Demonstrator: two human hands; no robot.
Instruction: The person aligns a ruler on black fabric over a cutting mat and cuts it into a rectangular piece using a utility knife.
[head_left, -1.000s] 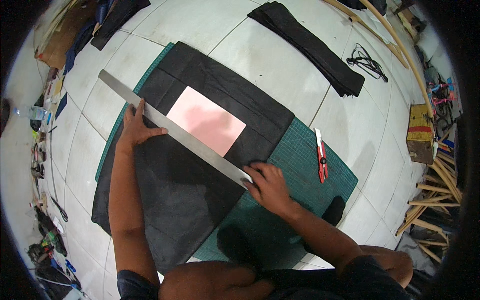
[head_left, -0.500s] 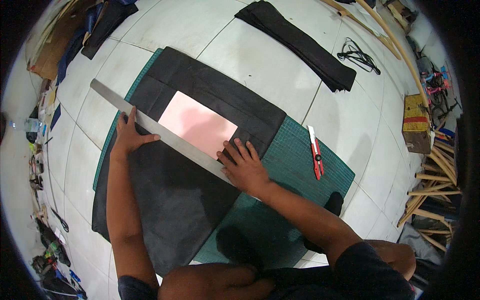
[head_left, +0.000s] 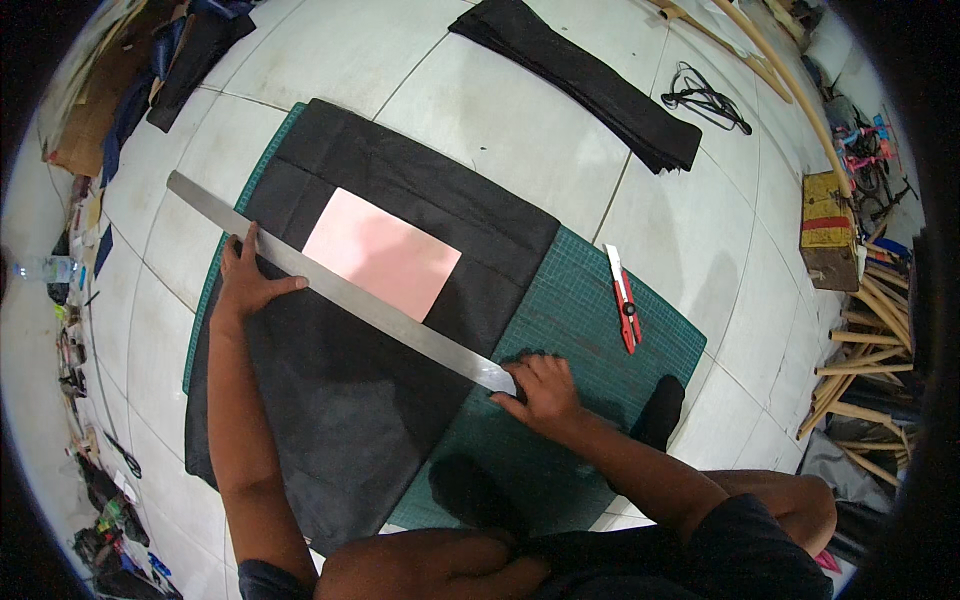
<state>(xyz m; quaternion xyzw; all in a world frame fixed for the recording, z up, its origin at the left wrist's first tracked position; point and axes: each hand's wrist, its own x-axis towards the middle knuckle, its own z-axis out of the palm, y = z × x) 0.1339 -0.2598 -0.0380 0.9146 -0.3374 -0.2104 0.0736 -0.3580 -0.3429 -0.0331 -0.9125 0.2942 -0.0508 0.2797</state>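
A long metal ruler (head_left: 385, 314) lies slantwise across black fabric (head_left: 330, 400), along the near edge of a pink rectangular sheet (head_left: 383, 252). My left hand (head_left: 248, 282) rests on the ruler's left part, thumb and fingers stretched apart against it. At the other end, my right hand (head_left: 546, 393) has its fingers curled round the ruler's tip, over the mat. Beneath the fabric is a green cutting mat (head_left: 570, 300), bare on its right side. A red utility knife (head_left: 624, 310) with its blade out lies on the mat's far right part.
Folded black fabric strips (head_left: 590, 85) and a coiled black cord (head_left: 706, 98) lie on the white tiled floor beyond the mat. To the right stand a yellow and red box (head_left: 830, 230) and several cardboard tubes (head_left: 860, 370). A plastic bottle (head_left: 45, 269) lies far left.
My right hand has slid right and nearer, from beside the pink sheet to the ruler's right end, its fingers now curled. My left hand stays on the ruler. The whole view has shifted slightly.
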